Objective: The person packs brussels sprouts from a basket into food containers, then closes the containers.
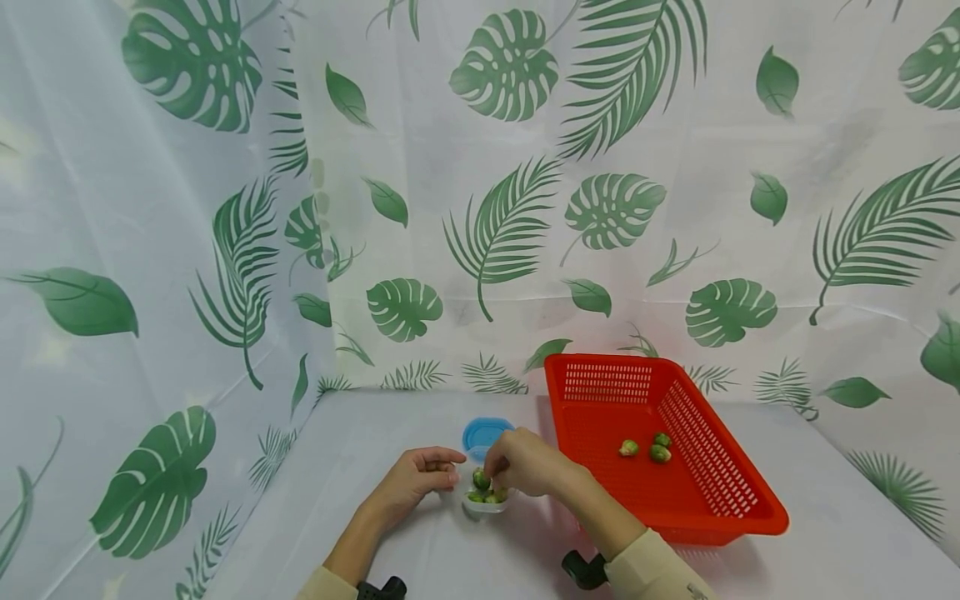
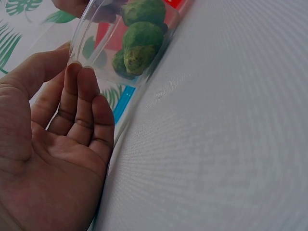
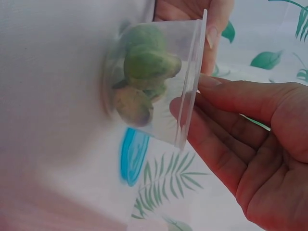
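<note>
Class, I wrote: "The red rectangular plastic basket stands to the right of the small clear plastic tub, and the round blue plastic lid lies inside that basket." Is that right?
Not quite: the round blue plastic lid lies outside the basket, beyond the tub, as the head view shows. The red rectangular plastic basket does stand right of the small clear plastic tub.

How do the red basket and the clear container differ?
The red basket is much larger than the clear container. The basket is red, its walls pierced with small openings; the container is see-through, with smooth walls. Both are open at the top and hold Brussels sprouts.
</note>
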